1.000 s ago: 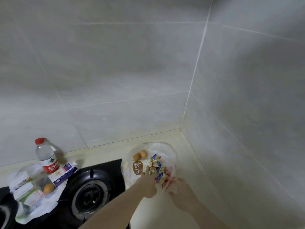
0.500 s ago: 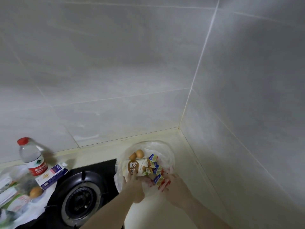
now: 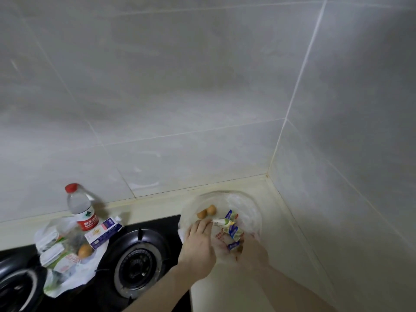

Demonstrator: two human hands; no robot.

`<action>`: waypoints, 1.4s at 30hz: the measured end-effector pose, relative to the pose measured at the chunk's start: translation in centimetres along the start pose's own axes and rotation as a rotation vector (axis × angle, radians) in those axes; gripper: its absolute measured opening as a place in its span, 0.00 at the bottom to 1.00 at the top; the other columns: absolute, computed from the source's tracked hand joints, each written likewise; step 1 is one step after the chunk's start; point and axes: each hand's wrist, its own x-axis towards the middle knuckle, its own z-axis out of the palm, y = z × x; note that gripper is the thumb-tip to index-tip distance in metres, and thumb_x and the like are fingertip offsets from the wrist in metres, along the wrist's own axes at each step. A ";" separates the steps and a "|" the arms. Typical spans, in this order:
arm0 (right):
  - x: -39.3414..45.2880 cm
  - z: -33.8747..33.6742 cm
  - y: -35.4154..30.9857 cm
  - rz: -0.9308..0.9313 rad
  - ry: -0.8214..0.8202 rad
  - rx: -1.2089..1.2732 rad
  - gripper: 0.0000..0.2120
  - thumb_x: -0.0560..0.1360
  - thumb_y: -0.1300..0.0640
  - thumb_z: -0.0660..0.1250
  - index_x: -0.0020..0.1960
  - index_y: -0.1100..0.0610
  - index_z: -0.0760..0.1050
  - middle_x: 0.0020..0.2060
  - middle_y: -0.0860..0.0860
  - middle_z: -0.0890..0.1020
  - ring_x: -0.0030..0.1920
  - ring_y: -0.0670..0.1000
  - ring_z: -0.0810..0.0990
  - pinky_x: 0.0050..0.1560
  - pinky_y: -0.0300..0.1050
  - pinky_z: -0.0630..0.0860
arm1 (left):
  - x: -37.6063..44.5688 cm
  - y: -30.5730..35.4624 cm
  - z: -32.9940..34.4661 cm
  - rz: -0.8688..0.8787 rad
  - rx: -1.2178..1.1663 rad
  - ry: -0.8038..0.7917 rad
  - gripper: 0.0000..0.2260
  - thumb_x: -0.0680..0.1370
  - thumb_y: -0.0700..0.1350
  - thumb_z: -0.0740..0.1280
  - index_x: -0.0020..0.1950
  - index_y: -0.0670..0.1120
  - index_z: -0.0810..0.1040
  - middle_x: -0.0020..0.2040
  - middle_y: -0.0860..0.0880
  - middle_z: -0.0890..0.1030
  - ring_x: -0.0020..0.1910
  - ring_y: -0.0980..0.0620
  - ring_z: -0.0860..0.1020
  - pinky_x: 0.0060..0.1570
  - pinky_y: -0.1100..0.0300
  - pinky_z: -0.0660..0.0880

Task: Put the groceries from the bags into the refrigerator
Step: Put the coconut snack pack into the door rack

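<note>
The brown carton that was lying in the clear bag (image 3: 245, 206) is now hidden under the left hand (image 3: 199, 242), which is reaching in with fingers curled over it. The right hand (image 3: 252, 251) is gripping the bag's edge. Two eggs (image 3: 206, 211) and small packets (image 3: 233, 228) are sitting inside, on the worktop (image 3: 225, 289) corner.

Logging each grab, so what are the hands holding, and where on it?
Both hands, left and right, are in the bag by the corner; what they grip, and where, cannot be told.
</note>
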 end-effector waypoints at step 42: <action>-30.2 -6.1 -4.2 0.128 0.695 0.587 0.13 0.68 0.43 0.80 0.40 0.47 0.78 0.40 0.35 0.82 0.24 0.44 0.72 0.29 0.38 0.68 | -9.0 1.2 -12.6 0.341 -0.449 0.006 0.14 0.75 0.35 0.70 0.43 0.56 0.84 0.49 0.59 0.84 0.50 0.61 0.81 0.49 0.74 0.72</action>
